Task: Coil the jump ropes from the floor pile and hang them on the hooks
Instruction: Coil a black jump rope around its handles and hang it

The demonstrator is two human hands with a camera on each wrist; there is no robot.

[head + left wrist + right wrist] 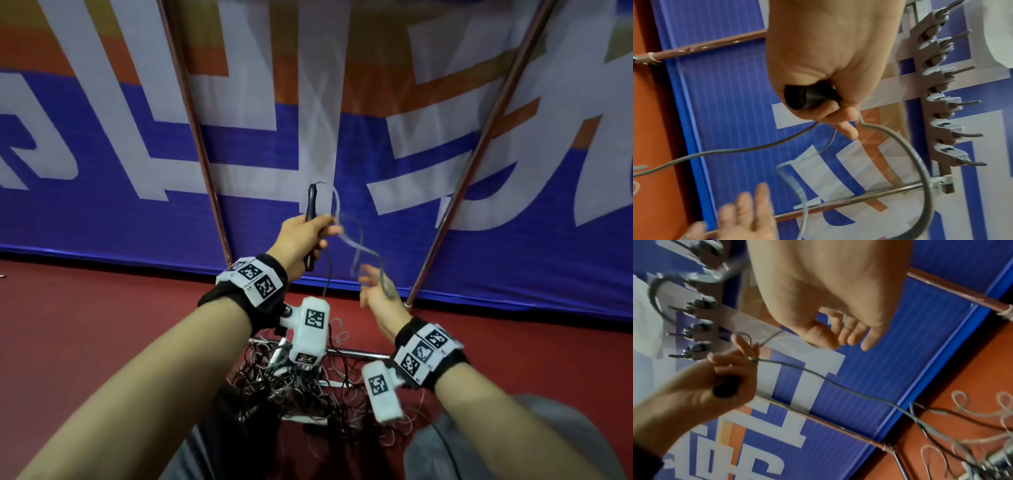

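Left grip (301, 236) round black handle (311, 209), grey rope (916, 155) looping toward right grip (378, 294).

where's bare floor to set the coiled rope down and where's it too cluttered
Bare red floor lies left of the left hand, bordered by the blue banner. More shows right of the right hand, past the slanted pole. Crowded: the rope pile below both wrists.

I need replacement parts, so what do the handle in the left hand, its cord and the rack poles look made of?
Handle: matte black, likely plastic or rubber; no shine. Cord: smooth grey, holds springy loops, probably plastic-coated; its core is hidden. Rack poles: glossy metal tubes with bright highlight streaks.
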